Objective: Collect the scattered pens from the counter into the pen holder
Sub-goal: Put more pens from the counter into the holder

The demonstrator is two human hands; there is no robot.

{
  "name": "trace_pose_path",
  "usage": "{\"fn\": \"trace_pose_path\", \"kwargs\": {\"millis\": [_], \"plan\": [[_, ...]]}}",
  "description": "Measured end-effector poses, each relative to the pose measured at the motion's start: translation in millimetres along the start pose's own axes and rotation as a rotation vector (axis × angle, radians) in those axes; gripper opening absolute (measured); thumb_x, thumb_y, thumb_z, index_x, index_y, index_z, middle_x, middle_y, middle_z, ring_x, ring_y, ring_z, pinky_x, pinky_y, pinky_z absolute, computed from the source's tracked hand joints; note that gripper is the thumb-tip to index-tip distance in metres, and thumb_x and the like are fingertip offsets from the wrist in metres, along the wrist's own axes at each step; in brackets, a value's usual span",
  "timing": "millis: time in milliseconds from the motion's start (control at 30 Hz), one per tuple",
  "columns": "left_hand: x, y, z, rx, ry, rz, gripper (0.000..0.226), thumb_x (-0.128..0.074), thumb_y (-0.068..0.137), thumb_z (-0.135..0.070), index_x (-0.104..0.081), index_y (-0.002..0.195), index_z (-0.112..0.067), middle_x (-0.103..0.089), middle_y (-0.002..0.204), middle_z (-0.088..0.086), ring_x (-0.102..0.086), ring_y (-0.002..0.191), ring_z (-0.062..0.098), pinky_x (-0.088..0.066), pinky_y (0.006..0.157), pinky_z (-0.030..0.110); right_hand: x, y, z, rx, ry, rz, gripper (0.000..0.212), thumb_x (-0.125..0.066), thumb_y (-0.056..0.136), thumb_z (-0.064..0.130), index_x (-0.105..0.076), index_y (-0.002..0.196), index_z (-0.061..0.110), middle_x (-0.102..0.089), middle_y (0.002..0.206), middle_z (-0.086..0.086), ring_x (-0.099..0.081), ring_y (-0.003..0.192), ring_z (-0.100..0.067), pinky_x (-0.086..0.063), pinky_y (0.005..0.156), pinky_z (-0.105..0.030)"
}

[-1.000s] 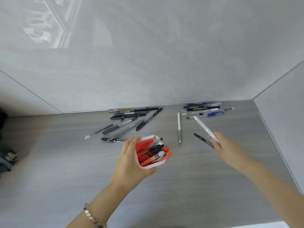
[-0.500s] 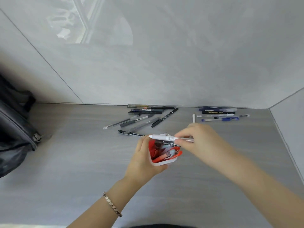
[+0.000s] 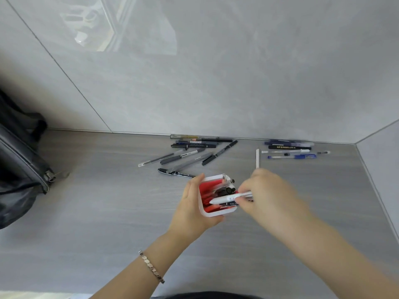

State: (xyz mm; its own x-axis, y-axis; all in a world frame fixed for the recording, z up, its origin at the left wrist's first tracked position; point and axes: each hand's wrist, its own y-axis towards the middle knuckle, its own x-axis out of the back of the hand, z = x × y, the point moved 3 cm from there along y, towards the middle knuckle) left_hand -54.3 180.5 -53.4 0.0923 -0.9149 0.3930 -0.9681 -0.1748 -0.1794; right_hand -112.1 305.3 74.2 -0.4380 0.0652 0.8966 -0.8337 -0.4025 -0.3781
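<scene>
My left hand grips a white pen holder with a red inside, tilted toward me above the counter; several red and black pens sit in it. My right hand holds a white pen and a black pen, their tips over the holder's mouth. Several dark pens lie scattered near the back wall. A white pen lies alone just beyond my right hand. Several blue, black and clear pens lie in the back right corner.
A black bag stands on the grey counter at the left. Grey walls close the counter at the back and right. A bracelet is on my left wrist.
My right hand picked up the white and black pens at the right, carried them to the holder and lowered their tips into its mouth. The view swung left, showing the bag.
</scene>
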Motion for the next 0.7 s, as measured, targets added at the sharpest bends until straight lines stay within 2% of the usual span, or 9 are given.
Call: {"fn": "trace_pose_path", "kwargs": {"millis": [67, 167, 267, 333, 400, 500, 567, 633, 700], "plan": [[0.8, 0.4, -1.2, -0.004, 0.001, 0.001, 0.096, -0.086, 0.055, -0.012, -0.028, 0.131, -0.021, -0.031, 0.111, -0.030, -0.033, 0.098, -0.035, -0.029, 0.075, -0.012, -17.3, 8.1, 12.1, 0.041, -0.011, 0.025, 0.013, -0.047, 0.090, 0.014, -0.059, 0.090, 0.009, -0.035, 0.093, -0.003, -0.056, 0.094, -0.030, -0.040, 0.068, -0.033], [1.1, 0.4, -0.2, -0.001, -0.018, 0.005, 0.096, -0.086, 0.054, -0.013, -0.029, 0.131, -0.016, -0.034, 0.112, -0.026, -0.034, 0.097, -0.035, -0.030, 0.075, -0.011, -37.5, 17.3, 29.8, 0.047, 0.175, -0.004, 0.016, -0.040, 0.089, 0.005, -0.051, 0.101, 0.006, -0.035, 0.096, -0.006, -0.043, 0.087, -0.025, -0.030, 0.065, -0.031], [0.3, 1.8, 0.4, -0.004, 0.015, 0.002, 0.093, -0.084, 0.054, -0.024, -0.033, 0.132, -0.015, -0.042, 0.122, -0.013, -0.036, 0.112, -0.019, -0.032, 0.085, -0.006, -49.6, 23.8, 38.5, 0.191, 0.255, -0.077, 0.026, -0.041, 0.092, 0.011, -0.053, 0.115, 0.007, -0.050, 0.110, -0.009, -0.045, 0.098, -0.023, -0.026, 0.075, -0.023], [-0.1, 2.9, 2.0, 0.001, 0.022, 0.006, 0.092, -0.083, 0.052, -0.027, -0.035, 0.129, -0.012, -0.044, 0.119, -0.008, -0.044, 0.111, -0.004, -0.038, 0.088, 0.002, -50.8, 24.3, 31.3, 0.221, 0.357, -0.187, 0.025, -0.053, 0.089, 0.016, -0.060, 0.113, 0.013, -0.058, 0.104, -0.004, -0.050, 0.102, -0.017, -0.031, 0.076, -0.016], [1.2, 3.3, 3.0, 0.013, 0.021, 0.005, 0.094, -0.086, 0.053, -0.021, -0.033, 0.130, -0.014, -0.041, 0.117, -0.011, -0.046, 0.107, -0.001, -0.035, 0.082, -0.004, -50.3, 22.9, 18.0, 0.131, 0.561, -0.295, 0.022, -0.065, 0.081, 0.014, -0.068, 0.103, 0.019, -0.057, 0.091, 0.004, -0.053, 0.090, -0.008, -0.037, 0.074, -0.007], [2.5, 2.6, 4.0, 0.008, 0.009, 0.009, 0.099, -0.087, 0.054, -0.015, -0.028, 0.133, -0.018, -0.036, 0.115, -0.017, -0.043, 0.104, -0.015, -0.027, 0.077, -0.011, -53.9, 17.6, -3.5, 0.036, 0.877, -0.449, 0.020, -0.070, 0.078, 0.012, -0.069, 0.088, 0.029, -0.061, 0.091, 0.007, -0.062, 0.088, -0.004, -0.042, 0.079, -0.003], [2.0, 2.4, 4.8, 0.021, 0.007, 0.015, 0.097, -0.086, 0.054, -0.014, -0.029, 0.133, -0.019, -0.035, 0.112, -0.023, -0.040, 0.101, -0.022, -0.025, 0.076, -0.013, -51.6, 15.3, -11.2, 0.012, 1.063, -0.523, 0.024, -0.063, 0.084, 0.012, -0.064, 0.088, 0.035, -0.067, 0.091, 0.008, -0.063, 0.090, 0.003, -0.044, 0.081, -0.005], [1.4, 2.3, 4.5, 0.022, 0.016, 0.015, 0.096, -0.086, 0.054, -0.015, -0.029, 0.132, -0.021, -0.034, 0.111, -0.027, -0.042, 0.100, -0.013, -0.026, 0.075, -0.013, -48.5, 19.7, -14.3, -0.012, 1.353, -0.532, 0.026, -0.049, 0.093, 0.007, -0.061, 0.090, 0.030, -0.065, 0.084, 0.009, -0.064, 0.080, 0.006, -0.048, 0.075, -0.007], [1.6, 2.6, 4.0, 0.031, 0.027, 0.016, 0.097, -0.087, 0.054, -0.017, -0.029, 0.132, -0.023, -0.036, 0.115, -0.020, -0.041, 0.103, -0.006, -0.028, 0.075, -0.012, -45.6, 29.0, -14.6, -0.057, 1.683, -0.513, 0.031, -0.036, 0.097, 0.005, -0.060, 0.091, 0.024, -0.056, 0.074, 0.008, -0.061, 0.064, 0.000, -0.050, 0.065, -0.013]]}}
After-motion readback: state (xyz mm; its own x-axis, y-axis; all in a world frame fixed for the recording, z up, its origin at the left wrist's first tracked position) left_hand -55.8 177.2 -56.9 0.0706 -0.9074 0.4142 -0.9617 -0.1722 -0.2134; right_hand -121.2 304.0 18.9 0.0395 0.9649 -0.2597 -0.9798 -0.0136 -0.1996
